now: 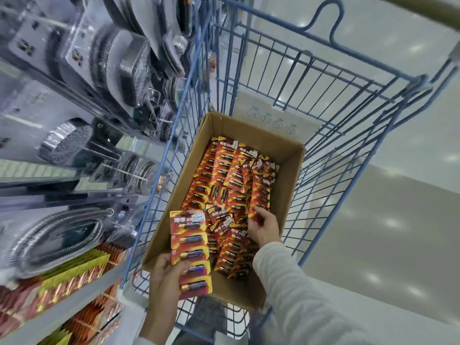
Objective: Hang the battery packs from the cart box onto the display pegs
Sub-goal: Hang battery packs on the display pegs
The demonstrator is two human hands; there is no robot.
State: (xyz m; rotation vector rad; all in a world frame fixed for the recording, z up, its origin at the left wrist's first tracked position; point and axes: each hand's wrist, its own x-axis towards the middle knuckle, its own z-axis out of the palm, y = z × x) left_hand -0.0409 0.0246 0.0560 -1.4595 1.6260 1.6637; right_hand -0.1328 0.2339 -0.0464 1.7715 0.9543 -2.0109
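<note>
— Where are the battery packs [224, 185] rn?

— Most lie in a loose red heap in the cardboard box [290, 175], which sits inside the blue wire cart [348, 145]. Two strips are in my hands.

— Fingers doing what?

— L hand [163, 277]: fingers curled round the lower half of a five-pack strip [189, 245], thumb on its front. I hold it upright over the box's near-left corner. R hand [263, 226]: down inside the box, right side, fingers pinching the bottom end of a second strip [260, 190] that lies on top of the heap.

— Anything in the way?

— The cart's wire side stands btw the box and the display on my left. The box walls rise well above the heap, so my R arm in its grey sleeve [293, 290] reaches in over the near wall.

— What's on that display?

— Packaged shower heads [66, 145] and coiled metal hoses [57, 235], all blurred. Below them is a shelf [74, 302] w/ rows of yellow-and-red packs [72, 272]. Pegs are too blurred to pick out. Right of the cart there's pale glossy floor [398, 220].
</note>
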